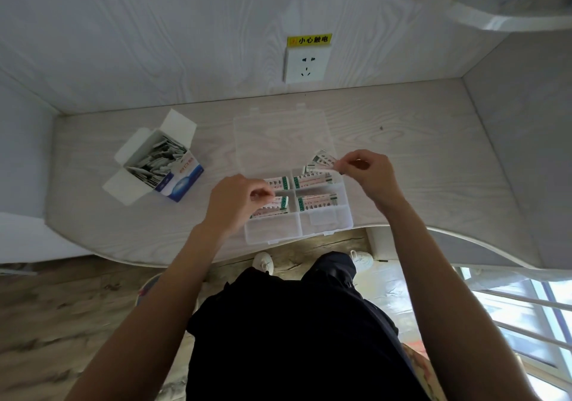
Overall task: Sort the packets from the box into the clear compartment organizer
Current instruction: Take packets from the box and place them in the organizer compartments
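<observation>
A clear compartment organizer [325, 225] lies open at the desk's front edge, its lid [278, 140] folded back flat. Packets [315, 201] with green and red print lie in its upper four compartments; the two nearest compartments look bare. My right hand [366, 174] pinches a couple of packets [322, 159] above the organizer's back right corner. My left hand [238, 201] pinches the end of packets [272, 208] in the middle left compartment. An open white and blue box [164, 165] holding several packets stands to the left.
A wall socket [306, 64] with a yellow warning label [309, 40] sits on the back panel above the desk [433, 153]. White side panels enclose the desk on both sides. My legs and shoes stand below the curved front edge.
</observation>
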Tool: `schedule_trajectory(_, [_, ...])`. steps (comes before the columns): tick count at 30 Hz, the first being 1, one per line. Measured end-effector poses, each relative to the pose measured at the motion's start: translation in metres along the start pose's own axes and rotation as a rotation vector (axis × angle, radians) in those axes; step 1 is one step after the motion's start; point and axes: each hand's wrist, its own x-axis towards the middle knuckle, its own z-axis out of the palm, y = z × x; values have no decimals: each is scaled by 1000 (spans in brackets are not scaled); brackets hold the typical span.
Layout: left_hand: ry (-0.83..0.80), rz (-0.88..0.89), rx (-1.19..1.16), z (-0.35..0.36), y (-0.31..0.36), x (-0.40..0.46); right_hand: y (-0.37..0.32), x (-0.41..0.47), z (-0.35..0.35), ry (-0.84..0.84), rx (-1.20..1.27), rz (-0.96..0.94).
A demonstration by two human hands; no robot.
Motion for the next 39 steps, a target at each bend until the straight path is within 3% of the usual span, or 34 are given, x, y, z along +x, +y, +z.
schedule_trajectory(6, [-51,30,156,9,5,5,9,15,11,-69,-317,-195])
schedule_trajectory(14, [101,58,324,17,3,-5,10,19,21,-179,-585,-319])
schedule_trajectory(23, [70,2,375,22,2,-7,0,14,29,-215,-1026,-418])
schedule_trajectory(34, [100,9,333,25,-4,-10,-10,15,48,-285,-1176,-339])
schedule_trajectory(39, [152,44,297,27,-6,-13,-12,11,50,-309,-1085,-326])
